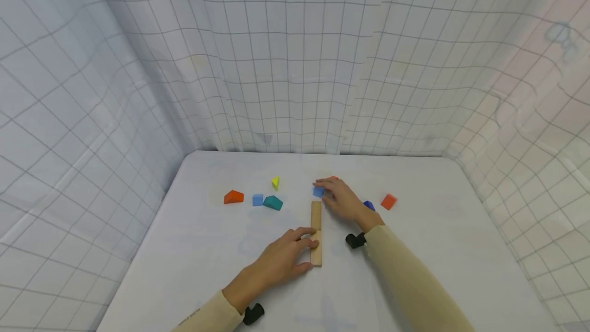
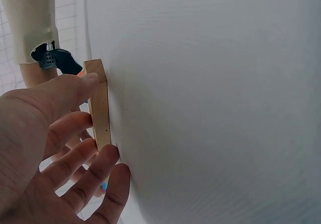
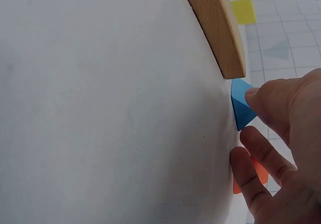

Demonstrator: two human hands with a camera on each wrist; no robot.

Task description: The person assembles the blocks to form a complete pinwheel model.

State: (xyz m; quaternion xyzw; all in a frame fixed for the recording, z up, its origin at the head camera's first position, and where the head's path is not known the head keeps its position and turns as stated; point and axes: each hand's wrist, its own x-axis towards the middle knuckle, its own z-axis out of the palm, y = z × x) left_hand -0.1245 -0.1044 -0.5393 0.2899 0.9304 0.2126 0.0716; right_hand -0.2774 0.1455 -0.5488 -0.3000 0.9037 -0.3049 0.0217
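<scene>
The left hand (image 1: 285,259), thumb and fingers gripping the near pale-wood rectangular bar (image 1: 316,257) on the desk (image 1: 461,250), should stay steady while the right hand (image 1: 342,201), pinching the light-blue flat-sided block (image 3: 239,108) just beyond the far pale-wood bar (image 1: 316,215), moves gently.

"What sort of place is this?"
"It looks like a little booth, maybe in a lab. I can't tell what building it's in."
"What shows it's a booth?"
"White cloth (image 1: 295,78) with lots of dark lined squares hangs at the back and on both sides, like a tent. A big white table (image 1: 461,245) sits in between."
"And the lab bit?"
"There's a small black camera (image 1: 353,241) at each wrist (image 1: 368,219)."
</scene>
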